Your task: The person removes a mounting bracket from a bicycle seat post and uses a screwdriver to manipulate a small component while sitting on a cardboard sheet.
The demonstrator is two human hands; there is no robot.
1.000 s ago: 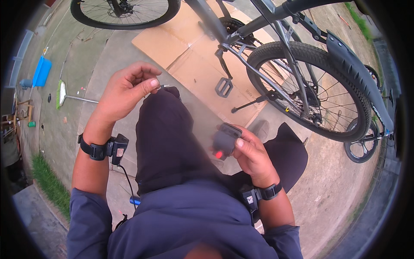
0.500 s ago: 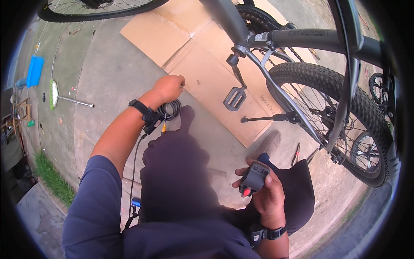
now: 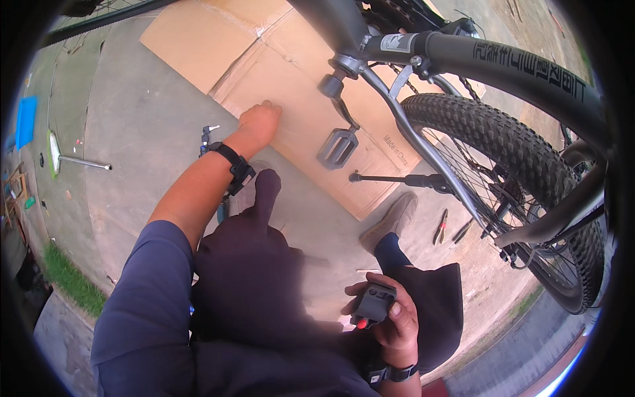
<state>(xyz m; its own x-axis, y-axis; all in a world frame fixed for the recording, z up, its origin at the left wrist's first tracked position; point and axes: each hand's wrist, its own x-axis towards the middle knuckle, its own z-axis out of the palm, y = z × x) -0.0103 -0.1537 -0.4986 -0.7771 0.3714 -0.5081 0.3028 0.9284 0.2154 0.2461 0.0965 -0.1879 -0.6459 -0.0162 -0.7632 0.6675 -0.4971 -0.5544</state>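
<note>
- Right hand (image 3: 395, 319) grips a small dark box (image 3: 376, 302) with a red part (image 3: 362, 323); its inside is hidden
- Left hand (image 3: 260, 122), curled, is over the edge of the flat cardboard (image 3: 291, 89); cannot tell whether it holds anything
- Bicycle (image 3: 493, 63) stands beyond, its pedal (image 3: 340, 147) over the cardboard
- Pliers (image 3: 441, 227) lie near the shoe (image 3: 390, 221)
- Blue dustpan (image 3: 26, 122) far left, contents too small to tell
</note>
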